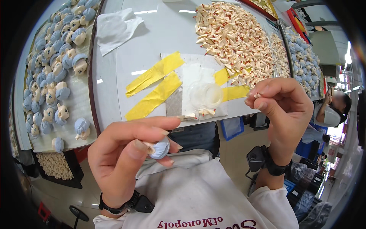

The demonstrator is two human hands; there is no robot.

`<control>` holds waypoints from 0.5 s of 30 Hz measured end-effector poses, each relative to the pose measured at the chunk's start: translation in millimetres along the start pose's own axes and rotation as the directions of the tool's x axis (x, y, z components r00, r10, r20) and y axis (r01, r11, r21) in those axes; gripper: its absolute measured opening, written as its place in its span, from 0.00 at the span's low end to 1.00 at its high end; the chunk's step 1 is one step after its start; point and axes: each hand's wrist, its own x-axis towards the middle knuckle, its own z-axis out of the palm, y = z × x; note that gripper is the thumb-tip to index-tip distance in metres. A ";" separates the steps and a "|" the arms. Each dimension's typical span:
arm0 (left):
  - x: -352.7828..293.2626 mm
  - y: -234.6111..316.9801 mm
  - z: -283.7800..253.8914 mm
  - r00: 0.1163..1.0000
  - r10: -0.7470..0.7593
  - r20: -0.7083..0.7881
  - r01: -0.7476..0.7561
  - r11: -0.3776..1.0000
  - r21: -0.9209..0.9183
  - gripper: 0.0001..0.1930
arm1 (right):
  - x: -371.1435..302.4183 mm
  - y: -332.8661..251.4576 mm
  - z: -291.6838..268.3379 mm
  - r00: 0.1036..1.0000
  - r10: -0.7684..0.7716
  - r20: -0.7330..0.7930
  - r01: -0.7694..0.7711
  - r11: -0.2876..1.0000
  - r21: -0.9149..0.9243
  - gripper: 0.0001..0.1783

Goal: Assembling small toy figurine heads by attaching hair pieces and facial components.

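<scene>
My left hand (129,152) is closed around a small doll head (159,149) with pale blue hair, held just off the table's front edge. Between the thumb and forefinger of my right hand (280,105) is a tiny cream-coloured piece (257,95), pinched at the tips and mostly covered. Ahead of both hands, a shallow clear round dish (207,94) sits on a white sheet. A few cream pieces (207,112) lie at the sheet's front edge. Yellow tape strips (154,74) run over both sides of the sheet.
Many blue-haired doll heads (49,84) fill a tray at the left. A large heap of small cream pieces with red tips (232,38) covers the back right. Crumpled white tissue (116,28) lies at the back left. Another person (335,108) sits at the far right.
</scene>
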 end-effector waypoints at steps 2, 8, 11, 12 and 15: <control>0.6 -1.8 -2.9 0.999 0.032 0.018 -0.032 0.999 0.009 0.19 | 2.0 -5.9 7.2 1.000 0.021 -0.009 -0.021 1.000 -0.001 0.08; 2.3 -12.3 -16.7 0.934 0.185 0.305 -0.211 0.976 0.053 0.18 | 7.8 0.4 8.0 0.972 -0.195 0.134 0.215 0.964 -0.157 0.08; -1.2 -6.8 -13.0 0.962 0.114 0.248 -0.130 0.990 0.051 0.20 | 9.0 1.3 18.7 0.947 -0.282 0.155 0.314 0.918 -0.243 0.09; -3.0 -4.4 -9.8 0.989 0.021 0.149 -0.026 0.999 0.035 0.20 | 9.5 1.9 23.8 0.926 -0.331 0.183 0.374 0.875 -0.309 0.10; -4.4 -1.4 -3.5 0.996 -0.057 0.072 0.056 0.998 0.018 0.19 | 7.4 0.2 34.1 0.914 -0.373 0.163 0.405 0.789 -0.462 0.09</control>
